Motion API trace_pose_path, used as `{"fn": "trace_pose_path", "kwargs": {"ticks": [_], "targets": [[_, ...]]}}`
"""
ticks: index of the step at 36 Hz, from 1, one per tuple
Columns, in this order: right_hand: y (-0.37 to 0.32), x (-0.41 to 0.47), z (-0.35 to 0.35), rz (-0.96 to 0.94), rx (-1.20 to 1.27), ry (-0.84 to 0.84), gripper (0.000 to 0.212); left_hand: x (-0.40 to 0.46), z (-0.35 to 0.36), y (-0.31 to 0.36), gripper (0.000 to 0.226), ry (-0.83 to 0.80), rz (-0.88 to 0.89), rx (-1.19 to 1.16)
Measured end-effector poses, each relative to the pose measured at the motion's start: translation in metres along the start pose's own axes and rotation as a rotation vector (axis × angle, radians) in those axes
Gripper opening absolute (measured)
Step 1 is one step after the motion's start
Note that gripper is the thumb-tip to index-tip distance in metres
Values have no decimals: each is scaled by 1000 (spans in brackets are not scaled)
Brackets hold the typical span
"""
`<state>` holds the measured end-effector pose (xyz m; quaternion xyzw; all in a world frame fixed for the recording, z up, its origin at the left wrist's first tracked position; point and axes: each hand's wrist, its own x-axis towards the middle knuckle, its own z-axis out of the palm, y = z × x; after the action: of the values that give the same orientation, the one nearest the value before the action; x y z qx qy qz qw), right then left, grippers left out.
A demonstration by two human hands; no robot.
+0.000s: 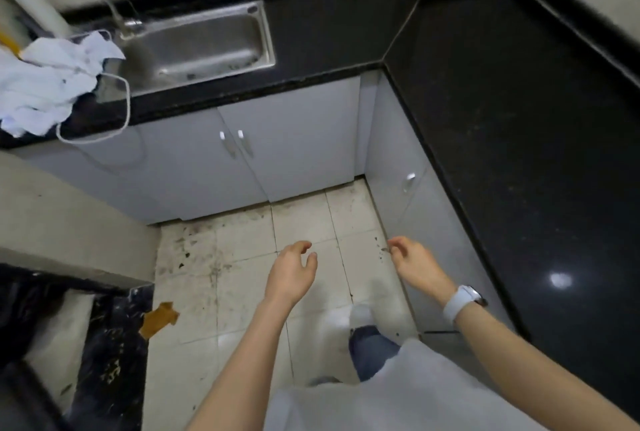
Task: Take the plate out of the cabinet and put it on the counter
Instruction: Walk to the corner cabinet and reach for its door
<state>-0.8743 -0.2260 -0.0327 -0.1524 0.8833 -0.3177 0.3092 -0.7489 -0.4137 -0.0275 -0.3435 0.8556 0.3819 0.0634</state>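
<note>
Left grip (292, 269): released, fingers loosely curled, grasping nothing, held over the floor tiles (242, 240).
Right grip (414, 262): released, fingers curled, empty, just beside the right-hand cabinet door (398, 160); white watch (462, 301) on the wrist.
Plate: not visible; all cabinet doors are shut, so where it lies relative to either grip cannot be told.
Desk (519, 119): black, L-shaped, bare on the right run; sink (197, 46) and white cloth (52, 81) at the left.

— Any writing you can make out from here?
— None. The white wristwatch (462, 302) shows only its band, and the grey cabinet doors (277, 140) and glossy black stone counter (519, 119) carry no labels.
</note>
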Motion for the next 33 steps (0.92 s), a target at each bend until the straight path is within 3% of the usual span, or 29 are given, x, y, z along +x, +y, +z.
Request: {"fn": "trace_pose_path", "kwargs": {"ticks": [8, 12, 16, 21, 25, 30, 33], "targets": [[-41, 128, -32, 30, 68, 78, 32, 141, -31, 43, 36, -29, 18, 40], [-49, 150, -32, 56, 98, 107, 34, 180, -37, 52, 35, -69, 62, 65], [-55, 196, -28, 205, 161, 225, 32, 270, -38, 79, 35, -218, 182, 154], [-57, 229, -14, 483, 236, 372, 32, 367, -24, 120, 36, -488, 457, 337], [-66, 241, -1, 800, 475, 512, 35, 413, -10, 145, 38, -672, 591, 402], [-62, 250, 15, 1075, 860, 816, 40, 437, 34, 157, 36, -902, 674, 429], [-56, 252, 13, 1048, 1160, 970, 48, 435, 58, 161, 33, -951, 688, 423]]}}
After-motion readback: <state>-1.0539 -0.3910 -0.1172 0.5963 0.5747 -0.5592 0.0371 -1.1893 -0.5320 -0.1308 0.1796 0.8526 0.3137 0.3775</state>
